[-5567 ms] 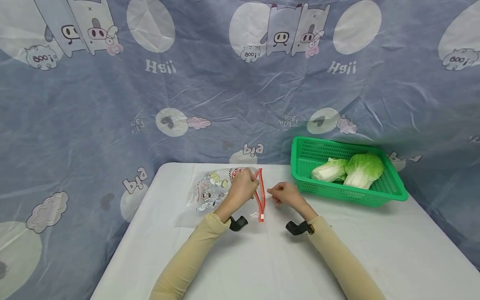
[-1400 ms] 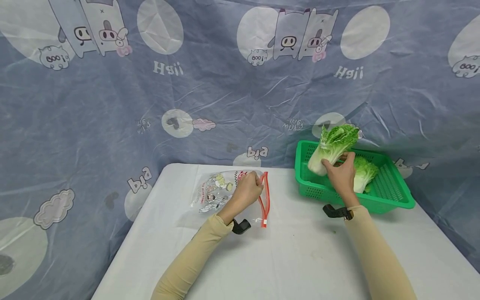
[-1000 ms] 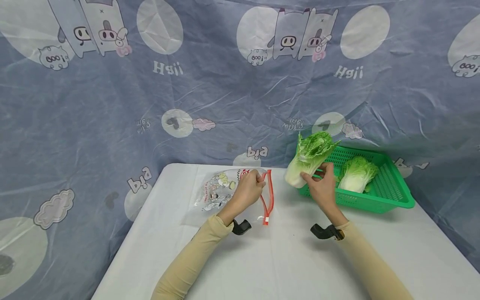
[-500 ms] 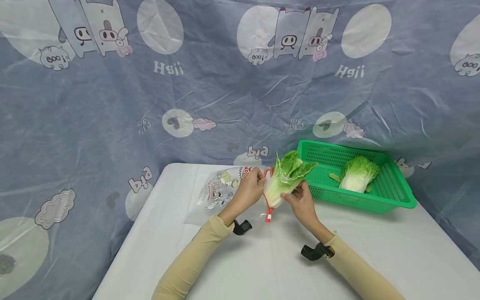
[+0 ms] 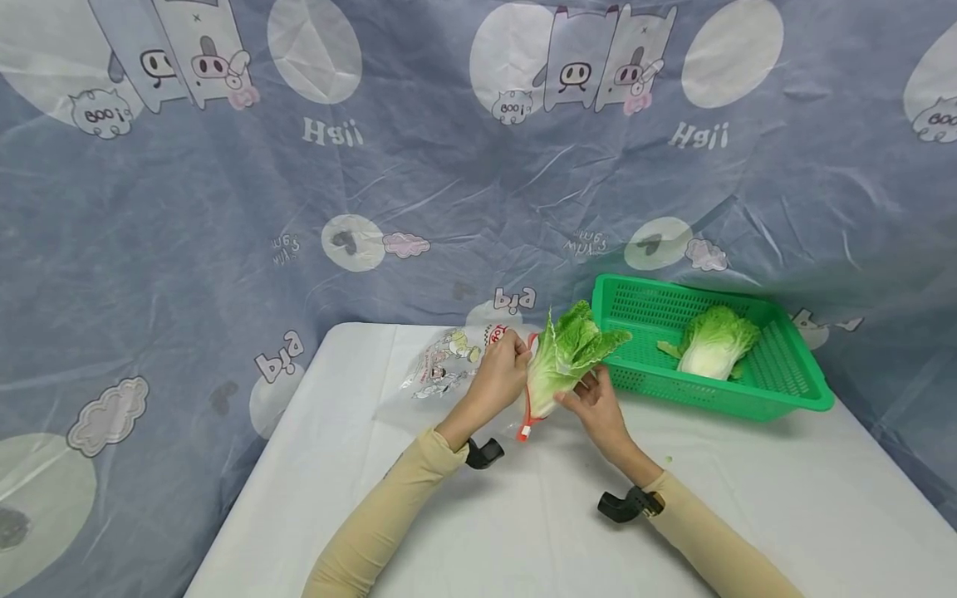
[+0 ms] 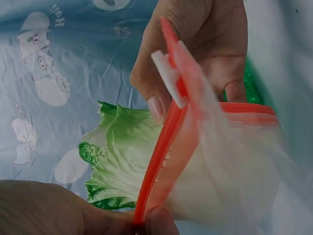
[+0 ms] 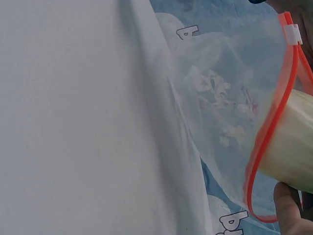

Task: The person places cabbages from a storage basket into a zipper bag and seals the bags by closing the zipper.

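Observation:
My left hand pinches the red zip edge of a clear printed slider bag. In the left wrist view, that red zip edge stands parted around a napa cabbage. The cabbage's pale base lies inside the mouth and its green leaves stick out. My right hand holds the cabbage from the right, low on its side, with the thumb near the mouth in the right wrist view. A white slider sits at one end of the zip. The right hand's other fingers are mostly hidden behind the cabbage.
A green plastic basket stands at the back right, with another napa cabbage in it. All stands on a table with a white cloth. A patterned blue-grey curtain hangs right behind the table.
The right hand has lifted the cabbage from the basket and carried it left to the bag; its base has entered the mouth. The left hand keeps its grip, and the bag has risen slightly.

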Tool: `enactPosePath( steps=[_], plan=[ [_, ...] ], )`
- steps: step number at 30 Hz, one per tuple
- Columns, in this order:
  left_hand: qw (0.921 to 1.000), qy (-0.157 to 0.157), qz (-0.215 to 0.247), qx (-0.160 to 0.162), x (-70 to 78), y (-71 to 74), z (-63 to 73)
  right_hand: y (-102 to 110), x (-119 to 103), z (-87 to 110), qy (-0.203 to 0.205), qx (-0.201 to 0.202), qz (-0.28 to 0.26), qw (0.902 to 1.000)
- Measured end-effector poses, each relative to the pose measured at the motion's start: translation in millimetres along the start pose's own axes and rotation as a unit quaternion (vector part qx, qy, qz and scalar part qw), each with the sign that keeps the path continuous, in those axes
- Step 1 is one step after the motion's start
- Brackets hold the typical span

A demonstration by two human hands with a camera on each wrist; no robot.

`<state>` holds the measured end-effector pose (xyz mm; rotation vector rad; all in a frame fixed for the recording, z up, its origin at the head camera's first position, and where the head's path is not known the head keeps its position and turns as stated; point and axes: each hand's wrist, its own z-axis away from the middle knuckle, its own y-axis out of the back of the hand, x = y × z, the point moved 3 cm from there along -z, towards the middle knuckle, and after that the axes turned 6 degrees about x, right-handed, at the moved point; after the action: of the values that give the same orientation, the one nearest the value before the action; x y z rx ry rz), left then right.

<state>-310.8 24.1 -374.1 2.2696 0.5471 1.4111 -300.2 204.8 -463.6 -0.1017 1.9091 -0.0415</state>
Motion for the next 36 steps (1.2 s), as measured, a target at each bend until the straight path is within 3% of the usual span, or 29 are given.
enactPosePath(
  steps=[5, 12, 15, 22, 29, 36],
  plan=[
    [1.0, -0.001, -0.007, 0.001, 1.0, -0.4, 0.2, -2, -1, 2.2, 0.003, -0.004, 0.003, 1.0],
    [1.0, 0.001, 0.008, -0.005, 4.6, -0.7, 1.3, -4, -2, 4.3, -0.016, 0.041, 0.018, 0.9988],
    [1.0, 0.002, 0.002, -0.001, 5.0, 0.8, 1.9, -7, 1, 5.5, -0.006, 0.036, 0.023, 0.9991],
    [0.9999, 0.009, 0.012, 0.002, 5.8, 4.4, 2.3, -14, 3, 11.6, 0.032, -0.066, 0.079, 0.9941],
    [0.9997, -0.001, 0.02, -0.01, 7.5, 2.9, 3.4, -12, 4, 15.8, -0.018, -0.155, 0.131, 0.979],
    [0.9996, -0.02, 0.01, -0.018, 9.6, 2.8, 3.1, -9, 9, 14.5, -0.068, -0.2, 0.142, 0.967]
  ],
)
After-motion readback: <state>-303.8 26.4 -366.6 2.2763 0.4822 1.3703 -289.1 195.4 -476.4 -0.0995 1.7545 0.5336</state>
